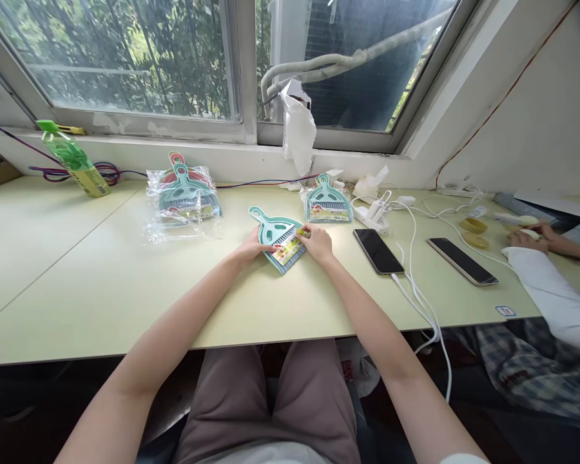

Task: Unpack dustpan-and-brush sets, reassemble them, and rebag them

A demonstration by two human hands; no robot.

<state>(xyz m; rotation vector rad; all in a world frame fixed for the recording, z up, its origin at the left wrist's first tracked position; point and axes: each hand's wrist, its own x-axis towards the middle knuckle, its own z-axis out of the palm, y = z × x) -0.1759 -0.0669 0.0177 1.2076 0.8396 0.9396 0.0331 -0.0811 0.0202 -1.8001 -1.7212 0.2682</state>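
A mint-green mini dustpan (271, 225) with a grey-bristled brush and a colourful label (286, 251) lies tilted on the table in front of me. My left hand (249, 249) grips its left edge, with the thumb on top near the label. At the label's upper right, my right hand (318, 242) is closed in a pinch on a small yellow-green piece (303, 232), whose kind I cannot make out. Behind my right hand lies another mint dustpan set (325, 196). To the left is a stack of dustpan sets (186, 190) in clear plastic wrapping.
A green-capped bottle (80, 161) stands at the back left near coiled cables. To the right are a power strip (371, 218), white cables and two phones, one black phone (379, 251) plugged in. Another person's hands (529, 238) work at the far right beside yellow rings.
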